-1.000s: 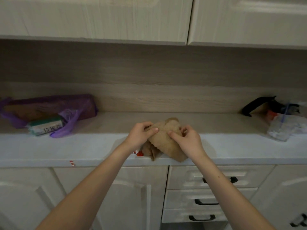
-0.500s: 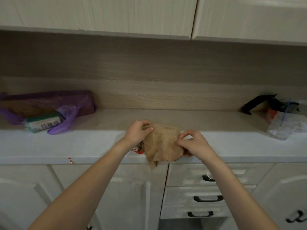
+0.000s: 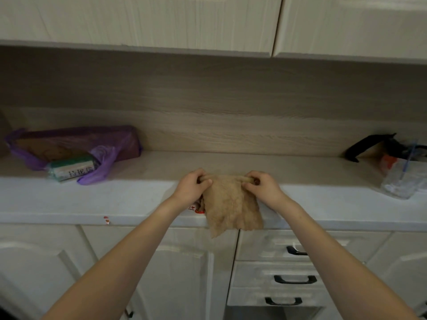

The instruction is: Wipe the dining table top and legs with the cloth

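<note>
Head view: left grip [image 3: 193,187] and right grip [image 3: 263,187], both curled, each pinch a top corner of the cloth [image 3: 231,204], which hangs over the near edge of the tabletop [image 3: 115,199], centre. A slack pinch could let a corner slip, dropping it floorward.
</note>
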`<state>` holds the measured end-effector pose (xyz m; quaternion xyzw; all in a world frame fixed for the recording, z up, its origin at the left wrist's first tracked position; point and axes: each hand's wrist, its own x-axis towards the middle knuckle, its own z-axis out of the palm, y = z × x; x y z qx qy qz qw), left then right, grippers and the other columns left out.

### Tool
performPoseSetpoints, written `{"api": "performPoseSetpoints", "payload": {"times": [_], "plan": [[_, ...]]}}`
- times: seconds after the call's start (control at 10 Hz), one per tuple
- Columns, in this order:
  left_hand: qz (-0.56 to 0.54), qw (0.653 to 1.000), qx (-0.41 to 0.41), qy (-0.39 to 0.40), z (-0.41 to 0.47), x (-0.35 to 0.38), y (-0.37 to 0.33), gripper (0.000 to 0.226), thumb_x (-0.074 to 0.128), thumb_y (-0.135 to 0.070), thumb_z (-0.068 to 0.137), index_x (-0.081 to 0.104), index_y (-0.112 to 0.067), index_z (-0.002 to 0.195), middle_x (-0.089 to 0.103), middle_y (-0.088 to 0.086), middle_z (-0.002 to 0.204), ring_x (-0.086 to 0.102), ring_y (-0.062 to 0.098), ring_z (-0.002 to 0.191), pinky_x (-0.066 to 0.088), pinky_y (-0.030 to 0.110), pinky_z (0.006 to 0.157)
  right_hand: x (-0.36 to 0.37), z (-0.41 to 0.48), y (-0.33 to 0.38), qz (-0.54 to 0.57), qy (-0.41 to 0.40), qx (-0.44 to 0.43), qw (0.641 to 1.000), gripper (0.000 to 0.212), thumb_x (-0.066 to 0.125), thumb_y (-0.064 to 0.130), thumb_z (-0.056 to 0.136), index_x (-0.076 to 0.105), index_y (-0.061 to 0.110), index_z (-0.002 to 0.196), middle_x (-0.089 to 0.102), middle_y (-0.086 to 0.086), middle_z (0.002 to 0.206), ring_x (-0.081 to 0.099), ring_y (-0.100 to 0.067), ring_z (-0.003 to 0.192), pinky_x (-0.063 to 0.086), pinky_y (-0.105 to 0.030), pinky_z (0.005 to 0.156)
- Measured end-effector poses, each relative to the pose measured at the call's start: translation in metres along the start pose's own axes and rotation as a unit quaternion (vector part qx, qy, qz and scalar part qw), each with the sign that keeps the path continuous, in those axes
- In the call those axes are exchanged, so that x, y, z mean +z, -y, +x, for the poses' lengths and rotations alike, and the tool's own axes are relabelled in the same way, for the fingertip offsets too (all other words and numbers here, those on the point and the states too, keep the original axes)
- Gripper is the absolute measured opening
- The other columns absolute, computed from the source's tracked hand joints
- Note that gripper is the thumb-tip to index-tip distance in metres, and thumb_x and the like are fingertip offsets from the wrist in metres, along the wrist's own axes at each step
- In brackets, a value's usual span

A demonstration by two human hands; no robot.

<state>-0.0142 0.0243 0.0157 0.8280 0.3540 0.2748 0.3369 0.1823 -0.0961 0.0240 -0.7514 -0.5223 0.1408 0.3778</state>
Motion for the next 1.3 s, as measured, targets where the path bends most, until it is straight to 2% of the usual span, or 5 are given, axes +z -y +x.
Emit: {"api": "performPoseSetpoints", "payload": {"times": [0.2,0.7,1.1,1.2,1.3], "plan": [[-0.164,0.982,0.092,-0.017,-0.020,-0.030,-0.046,0.018,0.054,-0.019,0.095,0.055,-0.002,0.088,0.046,-0.004,0.065,0.043,0.003,0.054,0.035,0.017,0.050,-0.041,-0.032,0.034,0.313,-0.033,-0.011,0.949,0.025,0.058,0.016,0.094,0.054,0.006,0.071,0.043,0.000,0.063,0.045,-0.013,0.061,0.038,-0.025,0.057],[0.314,0.936,0.129,0.097,-0.022,0.037,-0.005,0.057,0.024,-0.041,0.103,0.012,-0.018,0.153,0.012,-0.001,0.161,0.009,0.018,0.149,0.008,0.031,0.120,0.030,-0.027,-0.009,-0.227,0.057,-0.148,0.961,0.054,0.032,0.039,0.104,0.028,0.016,0.152,0.023,-0.002,0.160,0.016,-0.017,0.149,0.007,-0.025,0.119],[0.365,0.917,0.085,0.139,0.062,0.043,0.011,0.062,0.022,-0.041,0.102,0.000,-0.015,0.154,-0.005,0.002,0.162,-0.003,0.019,0.149,0.005,0.037,0.120,0.028,0.066,-0.023,-0.310,0.147,-0.139,0.929,0.053,0.024,0.027,0.107,0.015,0.005,0.154,0.004,-0.009,0.163,0.001,-0.019,0.150,-0.010,-0.018,0.110],[0.360,0.920,0.082,0.131,0.072,0.045,0.014,0.064,0.024,-0.042,0.102,0.001,-0.014,0.154,-0.005,0.002,0.162,-0.003,0.020,0.149,0.006,0.037,0.120,0.029,0.078,-0.029,-0.307,0.127,-0.218,0.918,0.052,0.027,0.029,0.103,0.046,-0.004,0.138,0.027,-0.021,0.155,0.024,-0.037,0.145,0.014,-0.045,0.121],[0.359,0.920,0.093,0.126,0.070,0.043,0.013,0.061,0.022,-0.043,0.100,0.012,-0.014,0.153,-0.001,0.004,0.162,0.000,0.021,0.149,0.011,0.042,0.120,0.029,0.076,-0.023,-0.249,0.090,-0.163,0.950,0.047,0.034,0.027,0.105,0.036,0.008,0.148,0.025,-0.006,0.159,0.021,-0.020,0.148,0.009,-0.021,0.117]]}}
